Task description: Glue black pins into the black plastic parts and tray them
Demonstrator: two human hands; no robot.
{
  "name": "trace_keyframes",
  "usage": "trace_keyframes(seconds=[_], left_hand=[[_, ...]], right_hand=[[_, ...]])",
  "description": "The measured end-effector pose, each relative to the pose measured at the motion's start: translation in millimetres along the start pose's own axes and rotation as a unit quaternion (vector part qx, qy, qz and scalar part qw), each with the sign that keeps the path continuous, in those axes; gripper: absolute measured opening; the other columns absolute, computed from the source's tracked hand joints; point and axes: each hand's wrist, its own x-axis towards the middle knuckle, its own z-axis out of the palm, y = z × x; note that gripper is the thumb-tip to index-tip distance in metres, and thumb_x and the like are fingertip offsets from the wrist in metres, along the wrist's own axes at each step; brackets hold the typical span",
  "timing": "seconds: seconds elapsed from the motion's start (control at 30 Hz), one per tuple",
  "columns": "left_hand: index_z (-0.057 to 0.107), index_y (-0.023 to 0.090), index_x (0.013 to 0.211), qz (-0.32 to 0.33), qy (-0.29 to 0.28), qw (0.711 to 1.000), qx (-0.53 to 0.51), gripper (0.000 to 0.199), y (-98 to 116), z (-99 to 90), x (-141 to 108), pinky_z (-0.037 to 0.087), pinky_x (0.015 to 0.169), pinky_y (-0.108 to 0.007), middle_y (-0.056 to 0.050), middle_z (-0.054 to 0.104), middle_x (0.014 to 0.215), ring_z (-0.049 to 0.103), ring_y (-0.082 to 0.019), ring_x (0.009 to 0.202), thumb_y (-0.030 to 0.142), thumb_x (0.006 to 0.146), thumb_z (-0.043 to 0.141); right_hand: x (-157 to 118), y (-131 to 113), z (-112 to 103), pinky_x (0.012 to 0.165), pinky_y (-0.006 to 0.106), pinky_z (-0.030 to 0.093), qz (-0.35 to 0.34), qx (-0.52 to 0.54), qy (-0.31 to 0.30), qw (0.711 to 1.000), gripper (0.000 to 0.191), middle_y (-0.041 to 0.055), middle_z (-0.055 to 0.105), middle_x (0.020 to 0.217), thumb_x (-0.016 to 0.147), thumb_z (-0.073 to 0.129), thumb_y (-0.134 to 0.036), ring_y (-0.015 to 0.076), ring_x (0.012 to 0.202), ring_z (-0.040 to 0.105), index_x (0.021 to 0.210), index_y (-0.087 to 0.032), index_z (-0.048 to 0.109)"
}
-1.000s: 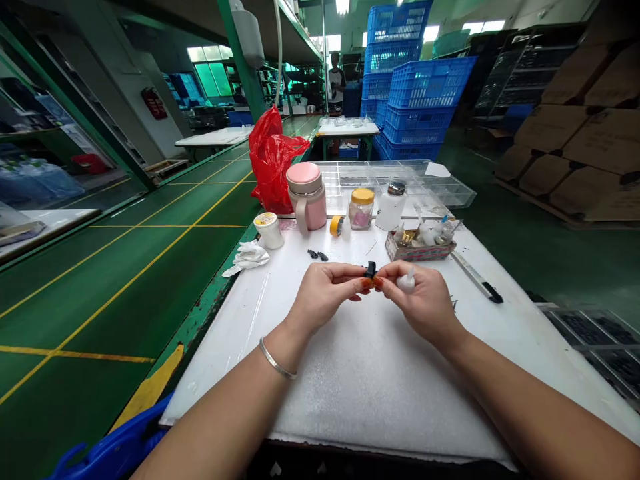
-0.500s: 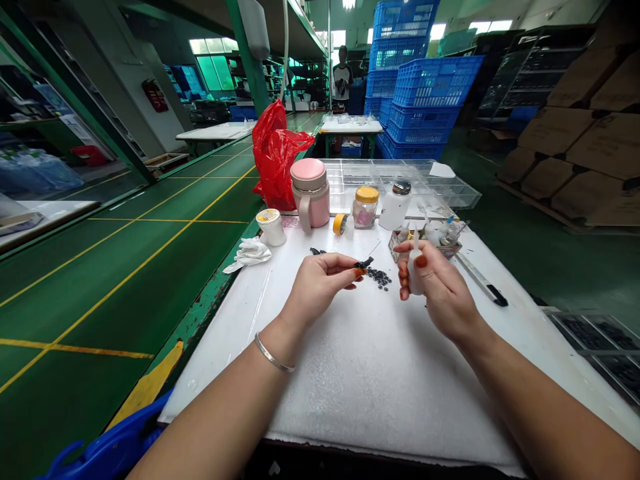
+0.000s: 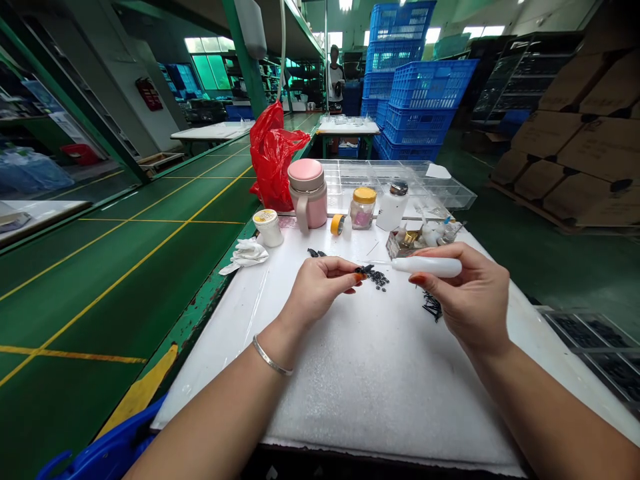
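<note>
My left hand pinches a small black part between thumb and fingers above the white table mat. In my right hand lies a white squeeze bottle, held sideways, its thin nozzle pointing left at the black part. Whether the tip touches the part I cannot tell. Just beyond the left fingertips is a pile of small black rings. Black pin-like pieces lie beside the right hand, partly hidden by it. A few more black parts rest behind the left hand.
Along the back stand a pink mug, a red plastic bag, a white tub, a yellow tape roll, a yellow-lidded jar and a white bottle. A small box of bottles sits behind my right hand.
My right hand has turned the squeeze bottle from upright to sideways, bringing its nozzle to the black part. The black pins by the right hand have come into view. My left hand has barely moved.
</note>
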Motion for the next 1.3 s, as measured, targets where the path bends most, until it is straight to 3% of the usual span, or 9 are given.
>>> trace_keyframes(seconds=[0.13,0.3,1.3], left_hand=[[0.076,0.010,0.087,0.007,0.000,1.000,0.014,0.019,-1.4,0.1,0.1,0.053,0.066,-0.021,-0.008,0.072,0.083,0.063,-0.015,0.075,0.023,0.073,0.075],[0.076,0.011,0.086,0.018,0.014,0.999,0.032,0.017,-3.3,0.0,0.3,0.052,0.065,-0.021,-0.008,0.072,0.082,0.062,-0.014,0.073,0.022,0.073,0.074],[0.077,0.014,0.086,0.065,0.042,0.991,0.112,0.014,-2.1,-0.2,-1.9,0.049,0.064,-0.023,-0.006,0.073,0.081,0.064,-0.015,0.071,0.024,0.077,0.073]], right_hand=[[-5.9,-0.9,0.5,0.057,0.028,0.044,-0.062,-0.060,0.000,0.996,0.015,0.0026,0.072,0.088,0.083,0.076,-0.032,0.0178,0.073,0.063,0.094,-0.023,0.073],[-6.1,3.1,-1.6,0.055,0.029,0.041,-0.098,-0.108,0.004,0.989,0.013,0.0016,0.072,0.088,0.086,0.072,-0.033,0.0161,0.068,0.060,0.095,-0.023,0.072],[-3.4,1.7,-0.5,0.056,0.031,0.039,-0.107,-0.151,-0.021,0.983,0.011,0.0017,0.070,0.084,0.088,0.070,-0.033,0.0171,0.067,0.058,0.093,-0.023,0.070]])
